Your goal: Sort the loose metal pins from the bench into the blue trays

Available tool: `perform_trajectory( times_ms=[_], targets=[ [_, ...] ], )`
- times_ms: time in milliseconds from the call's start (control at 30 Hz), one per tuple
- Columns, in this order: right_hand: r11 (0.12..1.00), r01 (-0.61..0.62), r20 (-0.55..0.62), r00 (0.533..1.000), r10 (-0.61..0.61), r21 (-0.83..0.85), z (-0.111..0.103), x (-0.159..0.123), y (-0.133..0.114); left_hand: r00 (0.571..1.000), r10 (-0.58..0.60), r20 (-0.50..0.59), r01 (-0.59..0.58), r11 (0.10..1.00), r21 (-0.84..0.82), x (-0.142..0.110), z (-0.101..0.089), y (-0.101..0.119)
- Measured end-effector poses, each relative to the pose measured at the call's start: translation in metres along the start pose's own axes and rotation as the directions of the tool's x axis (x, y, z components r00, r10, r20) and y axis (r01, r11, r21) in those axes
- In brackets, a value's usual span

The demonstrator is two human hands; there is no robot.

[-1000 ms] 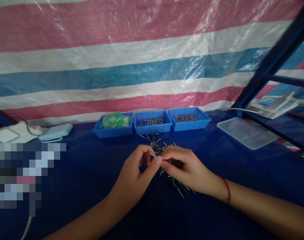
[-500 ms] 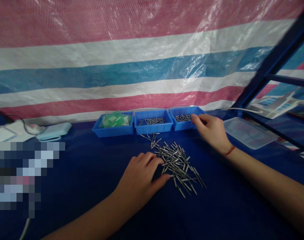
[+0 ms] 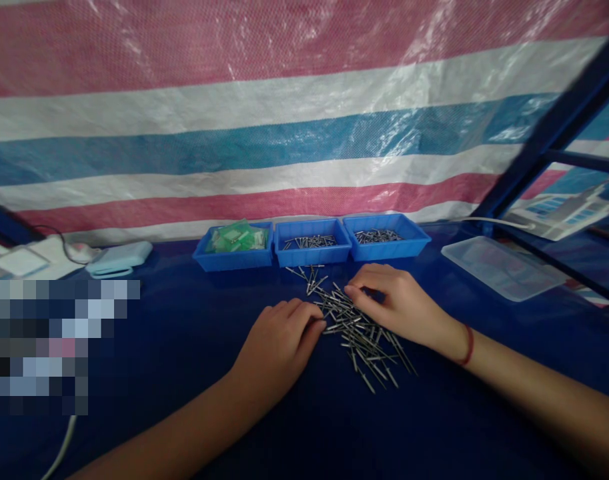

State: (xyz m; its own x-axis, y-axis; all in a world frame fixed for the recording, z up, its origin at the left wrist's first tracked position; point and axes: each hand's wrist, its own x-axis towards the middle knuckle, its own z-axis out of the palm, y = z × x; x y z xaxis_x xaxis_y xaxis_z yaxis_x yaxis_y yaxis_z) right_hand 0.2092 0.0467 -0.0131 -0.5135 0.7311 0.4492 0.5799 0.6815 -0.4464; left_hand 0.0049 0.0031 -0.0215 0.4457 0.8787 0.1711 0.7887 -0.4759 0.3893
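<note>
A loose pile of metal blind rivets [image 3: 361, 337] lies on the dark blue table. At its left edge, my left hand [image 3: 284, 337] has thumb and forefinger pinched together; whatever is between them is too small to make out. Over the upper right part of the pile, my right hand [image 3: 401, 303], with a red cord on the wrist, is also closed in a pinch, its fingertips among the rivets and their contents hidden. Behind the pile stand a middle blue bin [image 3: 314, 255] and a right blue bin [image 3: 391, 249], both holding small metal rivets.
A left blue bin [image 3: 234, 261] contains green packets [image 3: 234, 235]. To the right lies a translucent plastic lid [image 3: 504, 267] beside the blue frame [image 3: 524, 160]. At the left are a light blue case [image 3: 119, 259], a white cable [image 3: 61, 450] and a pixelated patch. A striped sheet hangs behind.
My right hand has moved from the right bin back left and down to the pile. The fingers of my left hand have closed from a spread into a pinch. The view has shifted slightly.
</note>
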Motion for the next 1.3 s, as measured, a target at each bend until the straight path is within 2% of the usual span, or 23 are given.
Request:
perform_trajectory(
  times_ms=[100, 200, 333, 733, 1100, 1300],
  targets=[
    [0.986, 0.014, 0.022, 1.000, -0.017, 0.166, 0.004, -0.002, -0.011, 0.998, -0.041, -0.054, 0.032, 0.987, -0.158, -0.001, -0.002, 0.003],
    [0.948, -0.035, 0.024, 0.999, 0.029, 0.317, 0.008, -0.004, -0.019, 0.996, -0.072, -0.048, 0.057, 0.964, -0.261, -0.001, -0.004, 0.006],
    [0.911, -0.101, 0.040, 0.995, 0.093, 0.400, 0.010, -0.006, -0.025, 0.997, -0.074, -0.029, 0.059, 0.934, -0.352, -0.001, -0.003, 0.009],
    [0.900, -0.072, 0.019, 0.997, 0.071, 0.430, 0.009, -0.007, -0.031, 0.995, -0.095, 0.010, 0.090, 0.897, -0.432, 0.001, -0.004, 0.012],
    [0.917, -0.049, -0.026, 0.998, 0.065, 0.396, 0.010, -0.007, -0.029, 0.987, -0.145, -0.073, 0.100, 0.898, -0.429, 0.000, -0.003, 0.009],
    [0.921, -0.058, 0.019, 0.998, 0.055, 0.384, 0.015, -0.008, -0.025, 0.976, -0.163, -0.142, 0.089, 0.901, -0.424, 0.000, -0.006, 0.011]
  ],
)
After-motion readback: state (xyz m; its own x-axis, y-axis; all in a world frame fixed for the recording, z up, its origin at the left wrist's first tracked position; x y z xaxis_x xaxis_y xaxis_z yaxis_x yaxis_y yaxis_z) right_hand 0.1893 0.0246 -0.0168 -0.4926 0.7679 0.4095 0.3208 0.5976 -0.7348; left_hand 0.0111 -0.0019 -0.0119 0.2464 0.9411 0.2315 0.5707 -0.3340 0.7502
